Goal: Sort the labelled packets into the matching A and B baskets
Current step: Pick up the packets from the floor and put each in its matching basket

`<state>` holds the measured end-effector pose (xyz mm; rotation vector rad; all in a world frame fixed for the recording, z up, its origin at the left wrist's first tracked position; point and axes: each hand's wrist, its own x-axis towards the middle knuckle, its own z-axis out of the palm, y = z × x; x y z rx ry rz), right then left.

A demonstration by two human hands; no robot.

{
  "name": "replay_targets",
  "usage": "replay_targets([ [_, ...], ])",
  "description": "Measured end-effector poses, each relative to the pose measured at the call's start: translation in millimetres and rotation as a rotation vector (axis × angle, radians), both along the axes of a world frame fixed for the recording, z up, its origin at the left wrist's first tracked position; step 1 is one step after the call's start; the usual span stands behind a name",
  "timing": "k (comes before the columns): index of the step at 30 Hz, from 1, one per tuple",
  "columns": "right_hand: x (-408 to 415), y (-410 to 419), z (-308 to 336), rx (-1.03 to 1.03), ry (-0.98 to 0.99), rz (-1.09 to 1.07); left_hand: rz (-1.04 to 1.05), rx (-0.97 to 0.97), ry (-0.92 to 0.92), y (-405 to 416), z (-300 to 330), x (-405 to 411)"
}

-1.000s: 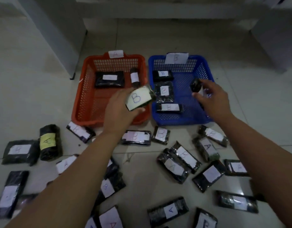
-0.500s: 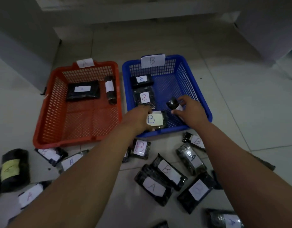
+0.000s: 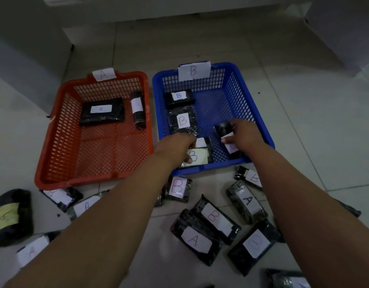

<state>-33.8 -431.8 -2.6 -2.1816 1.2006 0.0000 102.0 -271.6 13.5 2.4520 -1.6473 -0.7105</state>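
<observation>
I see my left hand [image 3: 175,149] gripping a B packet [image 3: 197,156] low inside the blue basket [image 3: 262,123]; my right hand [image 3: 244,136] pinches another packet [image 3: 224,128] there.

Dim, bluish indoor light — soft shadows, wide-angle bending and motion blur toward the lower corners.

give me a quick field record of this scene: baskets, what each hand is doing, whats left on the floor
orange basket: tagged A, two packets inside
blue basket: tagged B, both hands inside
left hand: grips a B packet at the near wall
right hand: pinches a black packet
floor: mixed A and B packets unsorted
</observation>
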Motion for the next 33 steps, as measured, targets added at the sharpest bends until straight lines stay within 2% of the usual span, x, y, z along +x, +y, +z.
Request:
replay_targets([
  [8,-6.5,5.4,-5.1,-0.095,0.059,0.028,-0.044,0.005,0.03,-5.1,-6.5,-4.4],
  [15,-8.2,14.9,2.3,-0.149,0.088,0.093,-0.185,0.079,-0.196,1.4,1.2,-9.0],
  [18,-8.0,29.7,13.2,-0.345,-0.082,0.049,-0.066,-0.076,-0.141,23.3,23.2,-8.1],
  [20,-3.8,43.6,24.1,-0.406,-0.23,0.104,0.032,-0.239,-0.077,47.4,39.8,-2.6],
  [23,6.7,77.6,47.0,-0.338,-0.405,0.273,0.063,-0.39,-0.13,96.5,56.0,8.7],
  [27,8.5,151.0,67.8,-0.16,-0.607,0.356,0.102,-0.512,-0.276,169.0,51.1,15.2],
  [30,-16.1,199.6,59.7,-0.028,-0.533,0.419,-0.017,-0.415,-0.26,211.1,33.7,7.9],
  [33,-57.1,224.6,39.7,-0.123,-0.382,0.487,-0.186,-0.254,-0.229,238.5,5.8,2.3],
])
